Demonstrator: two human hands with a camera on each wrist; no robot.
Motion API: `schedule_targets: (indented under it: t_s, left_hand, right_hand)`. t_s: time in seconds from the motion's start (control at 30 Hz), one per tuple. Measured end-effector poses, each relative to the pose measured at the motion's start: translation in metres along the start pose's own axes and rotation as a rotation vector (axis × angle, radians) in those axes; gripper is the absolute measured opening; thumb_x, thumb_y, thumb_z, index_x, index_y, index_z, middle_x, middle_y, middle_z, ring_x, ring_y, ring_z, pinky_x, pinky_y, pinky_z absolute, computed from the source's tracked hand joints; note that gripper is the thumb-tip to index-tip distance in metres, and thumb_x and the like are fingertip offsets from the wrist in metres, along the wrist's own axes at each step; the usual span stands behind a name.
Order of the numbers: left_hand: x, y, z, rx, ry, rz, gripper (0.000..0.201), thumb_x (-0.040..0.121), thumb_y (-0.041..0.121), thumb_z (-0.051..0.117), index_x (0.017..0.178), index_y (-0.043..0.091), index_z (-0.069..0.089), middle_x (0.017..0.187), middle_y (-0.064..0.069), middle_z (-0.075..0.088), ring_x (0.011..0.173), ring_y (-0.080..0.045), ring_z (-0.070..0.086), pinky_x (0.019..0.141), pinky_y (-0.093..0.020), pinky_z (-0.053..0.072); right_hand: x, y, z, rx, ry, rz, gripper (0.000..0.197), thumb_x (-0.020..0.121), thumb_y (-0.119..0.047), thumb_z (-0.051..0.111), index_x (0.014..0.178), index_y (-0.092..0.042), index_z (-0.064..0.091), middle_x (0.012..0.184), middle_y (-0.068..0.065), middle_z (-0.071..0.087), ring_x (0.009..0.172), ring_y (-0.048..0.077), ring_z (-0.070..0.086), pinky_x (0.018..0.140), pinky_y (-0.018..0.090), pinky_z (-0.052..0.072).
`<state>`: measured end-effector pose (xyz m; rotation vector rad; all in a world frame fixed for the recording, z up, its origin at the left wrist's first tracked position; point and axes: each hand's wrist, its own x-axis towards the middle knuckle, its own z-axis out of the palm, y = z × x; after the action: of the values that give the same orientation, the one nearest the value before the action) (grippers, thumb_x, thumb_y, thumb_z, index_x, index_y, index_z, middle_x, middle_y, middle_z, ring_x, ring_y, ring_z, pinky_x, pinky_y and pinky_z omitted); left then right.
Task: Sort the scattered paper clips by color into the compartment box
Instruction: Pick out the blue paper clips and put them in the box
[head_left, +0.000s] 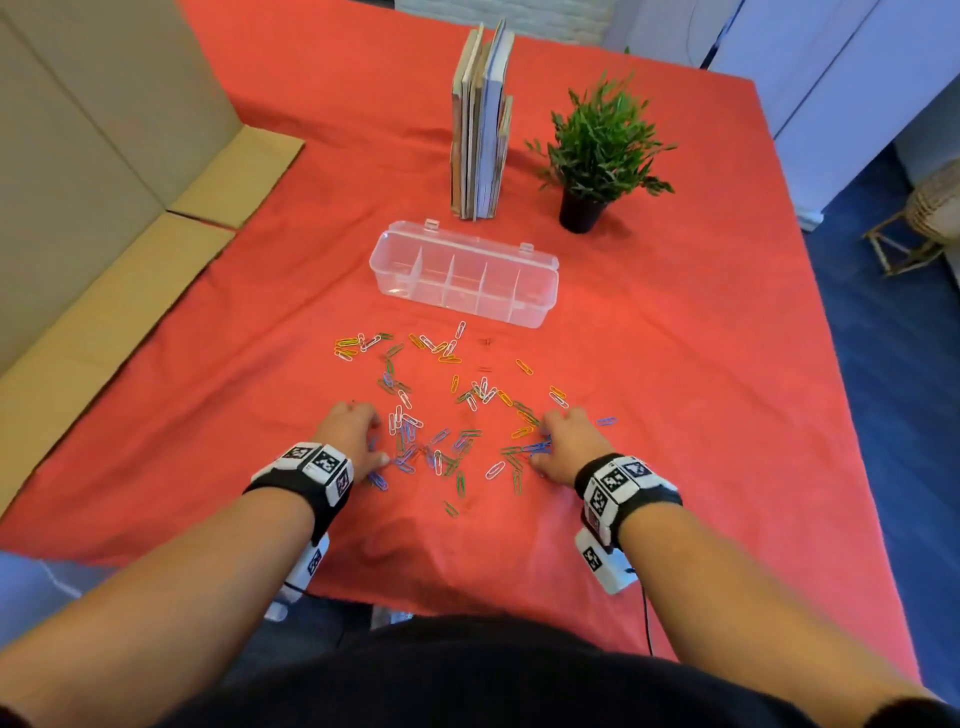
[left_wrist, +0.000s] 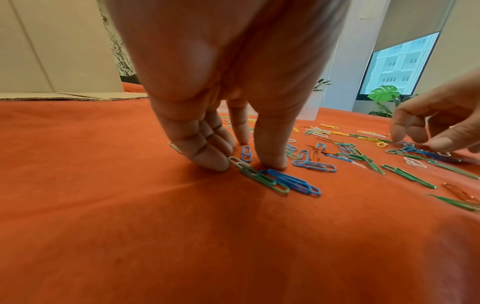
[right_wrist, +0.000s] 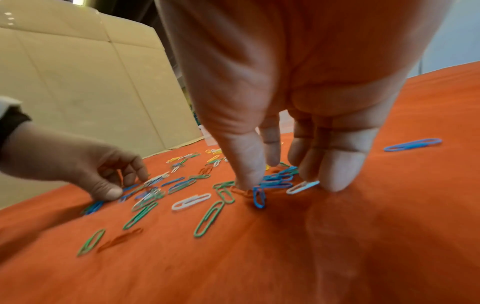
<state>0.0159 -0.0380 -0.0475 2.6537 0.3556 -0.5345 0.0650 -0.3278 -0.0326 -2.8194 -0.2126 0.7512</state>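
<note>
Head view: the paper clips (head_left: 457, 415) lie scattered across the middle of the frame on the surface (head_left: 675, 338) under its red cloth, blue, green, yellow, white and orange mixed. Above them, at centre, sits the clear compartment box (head_left: 464, 274), lid open, its compartments showing nothing inside. The left hand (head_left: 349, 434) is at the lower left edge of the scatter, the right hand (head_left: 569, 441) at the lower right edge, both palm down. Books (head_left: 480, 124) stand upright above the box, with a potted plant (head_left: 597, 150) to their right.

Left wrist view: the left hand's fingers (left_wrist: 205, 152) point down, close together, tips on the cloth, the thumb pressing beside a bundle of blue clips (left_wrist: 291, 181) and green ones at centre. It pinches nothing.

Right wrist view: the right hand's thumb and fingers (right_wrist: 337, 164) reach down, slightly spread, around a cluster of blue clips (right_wrist: 275, 181) at centre; whether they pinch it I cannot tell.
</note>
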Motion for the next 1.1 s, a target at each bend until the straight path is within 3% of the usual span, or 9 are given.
schedule_targets:
  t_s: [0.23, 0.37, 0.47, 0.63, 0.73, 0.83, 0.93, 1.0, 1.1]
  left_hand:
    - [-0.005, -0.003, 0.004, -0.057, 0.021, -0.038, 0.018, 0.076, 0.012, 0.068, 0.094, 0.008, 0.064, 0.097, -0.012, 0.071, 0.095, -0.028, 0.064, 0.081, -0.031, 0.046]
    - [-0.009, 0.0, 0.0, -0.079, 0.066, -0.018, 0.007, 0.078, 0.008, 0.058, 0.081, 0.01, 0.065, 0.095, -0.012, 0.072, 0.093, -0.031, 0.064, 0.078, -0.033, 0.047]
    - [-0.01, 0.001, -0.004, -0.119, 0.104, -0.002, 0.018, 0.078, 0.007, 0.059, 0.067, 0.02, 0.051, 0.089, -0.013, 0.071, 0.088, -0.031, 0.064, 0.074, -0.033, 0.045]
    - [-0.007, -0.003, -0.011, -0.302, -0.006, 0.013, 0.02, 0.084, 0.005, 0.055, 0.099, 0.017, 0.062, 0.075, -0.002, 0.06, 0.073, -0.025, 0.058, 0.069, -0.028, 0.043]
    - [-0.001, -0.005, -0.013, -0.419, -0.099, -0.054, 0.022, 0.084, 0.001, 0.05, 0.078, 0.02, 0.057, 0.067, -0.004, 0.055, 0.065, -0.027, 0.055, 0.066, -0.03, 0.046]
    - [-0.001, -0.006, -0.017, -0.5, -0.202, -0.085, 0.026, 0.083, 0.001, 0.041, 0.067, 0.021, 0.049, 0.062, -0.007, 0.049, 0.057, -0.021, 0.046, 0.06, -0.029, 0.04]
    - [-0.005, -0.007, -0.02, -0.395, -0.244, 0.008, 0.019, 0.078, 0.024, 0.041, 0.063, 0.019, 0.051, 0.066, -0.003, 0.052, 0.065, -0.022, 0.048, 0.07, -0.034, 0.041]
    - [-0.006, -0.013, -0.017, -0.221, -0.251, 0.099, 0.022, 0.08, 0.033, 0.044, 0.064, 0.02, 0.051, 0.072, -0.003, 0.055, 0.073, -0.023, 0.051, 0.071, -0.034, 0.04]
    - [-0.008, -0.02, -0.012, -0.021, -0.213, 0.304, 0.009, 0.083, 0.03, 0.058, 0.08, 0.023, 0.062, 0.082, 0.0, 0.056, 0.084, -0.021, 0.057, 0.078, -0.029, 0.045]
  right_hand:
    - [0.008, -0.004, 0.018, -0.093, 0.008, -0.062, 0.029, 0.085, -0.02, 0.058, 0.111, -0.009, 0.052, 0.119, 0.015, 0.046, 0.107, 0.036, 0.057, 0.09, 0.042, 0.048]
    - [0.012, 0.002, 0.009, 0.031, 0.004, -0.045, 0.005, 0.084, -0.019, 0.056, 0.079, -0.019, 0.055, 0.108, 0.015, 0.062, 0.103, 0.029, 0.06, 0.086, 0.033, 0.045]
    - [0.014, 0.015, -0.003, 0.276, 0.057, 0.05, 0.005, 0.085, -0.016, 0.059, 0.086, -0.021, 0.06, 0.094, 0.009, 0.068, 0.091, 0.024, 0.061, 0.079, 0.03, 0.045]
    - [0.009, 0.021, -0.013, 0.955, -0.074, 0.263, 0.032, 0.09, 0.008, 0.034, 0.076, -0.011, 0.055, 0.066, 0.006, 0.047, 0.041, 0.008, 0.052, 0.04, 0.02, 0.048]
    - [0.005, 0.018, -0.019, 1.251, -0.081, 0.369, 0.03, 0.091, -0.004, 0.035, 0.069, -0.008, 0.055, 0.057, 0.004, 0.047, 0.038, 0.008, 0.051, 0.039, 0.019, 0.049]
    - [0.007, 0.014, -0.017, 1.272, -0.038, 0.468, 0.029, 0.092, -0.016, 0.043, 0.064, -0.013, 0.05, 0.041, -0.004, 0.045, 0.031, 0.007, 0.041, 0.037, 0.016, 0.038]
    - [0.016, 0.008, -0.01, 0.793, 0.049, 0.441, 0.023, 0.087, -0.015, 0.052, 0.064, -0.015, 0.051, 0.053, 0.001, 0.048, 0.046, 0.019, 0.048, 0.047, 0.026, 0.042]
    - [0.018, 0.002, -0.008, 0.486, 0.118, 0.415, 0.018, 0.089, -0.017, 0.048, 0.079, -0.012, 0.062, 0.079, 0.013, 0.063, 0.079, 0.028, 0.061, 0.075, 0.033, 0.049]
    - [0.022, -0.003, -0.004, 0.452, 0.195, 0.436, 0.027, 0.092, -0.016, 0.045, 0.109, -0.001, 0.06, 0.113, 0.019, 0.064, 0.109, 0.033, 0.059, 0.089, 0.031, 0.045]
